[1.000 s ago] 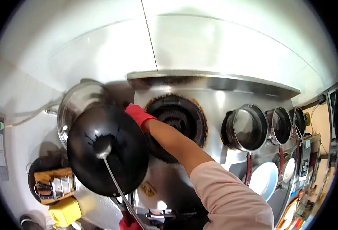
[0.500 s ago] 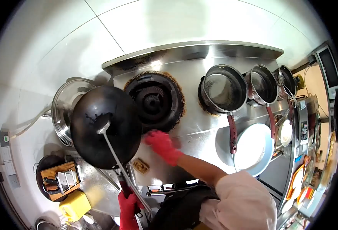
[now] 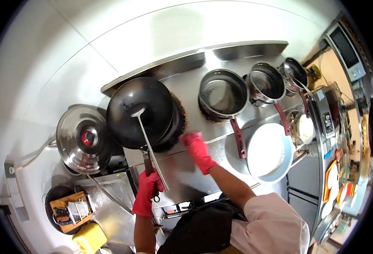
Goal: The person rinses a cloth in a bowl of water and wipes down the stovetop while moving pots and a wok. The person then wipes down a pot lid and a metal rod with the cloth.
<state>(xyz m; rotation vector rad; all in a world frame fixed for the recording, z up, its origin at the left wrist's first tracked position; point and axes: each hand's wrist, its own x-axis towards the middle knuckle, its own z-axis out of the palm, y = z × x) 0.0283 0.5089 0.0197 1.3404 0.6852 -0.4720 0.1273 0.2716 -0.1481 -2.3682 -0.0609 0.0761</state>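
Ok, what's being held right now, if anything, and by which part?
The wok, by its handle, in the left hand. Nothing shows in the right hand.

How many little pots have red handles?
3 in a row: first pot nearest the wok, second pot in the middle, third pot farthest right. Others may be hidden.

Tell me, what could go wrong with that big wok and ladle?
The large round black wok covers only part of the dark round burner, so it might tip if the red-gloved left hand let go now.

The long-handled metal ladle sticks out past the rim; a knock could flip it out.

The red-gloved right hand might bump the nearest pan's dark red handle.
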